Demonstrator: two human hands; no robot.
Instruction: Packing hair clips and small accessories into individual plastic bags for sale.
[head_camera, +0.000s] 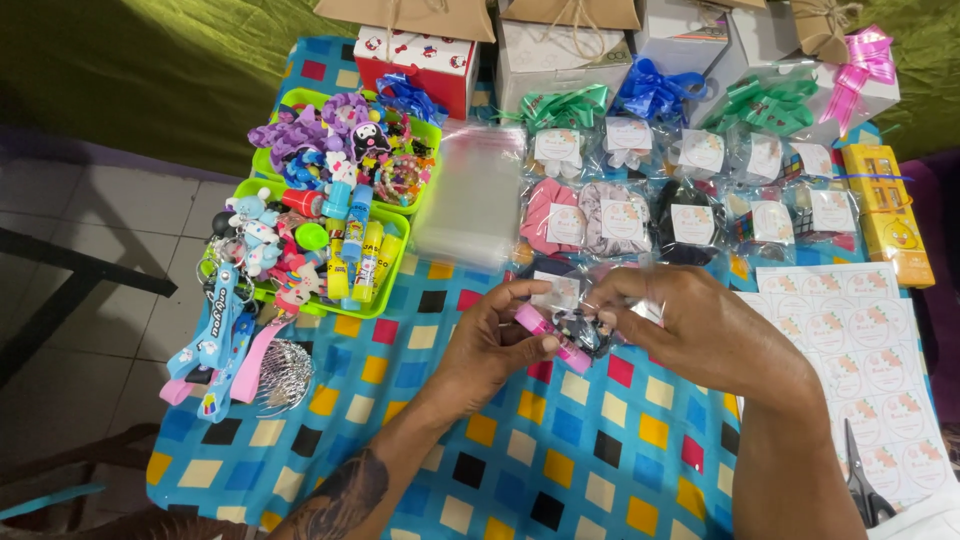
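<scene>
centrally, left hand (495, 345) has fingers curled round a small pink tube (552, 338), smooth plastic and cylindrical, pinched between thumb and fingertips. right hand (690, 330) is closed in a pinch on a clear crinkly plastic bag (610, 315), glossy, with small dark items inside; the tube's end lies at the bag's mouth. both are held just above the table (580, 460), which is covered in a blue cloth with coloured squares.

left of the hands: two lime green trays (385, 290) heaped with rubbery charms, keychains and tubes; a wire tiara (283, 375) near the table's edge. a stack of empty clear bags (470, 195) lies behind the hands. beyond: filled bags with round labels (690, 220), then ribboned gift boxes (560, 60). right: a sheet of round stickers (860, 350), scissors (862, 485) on it, partly cut off by the frame.
</scene>
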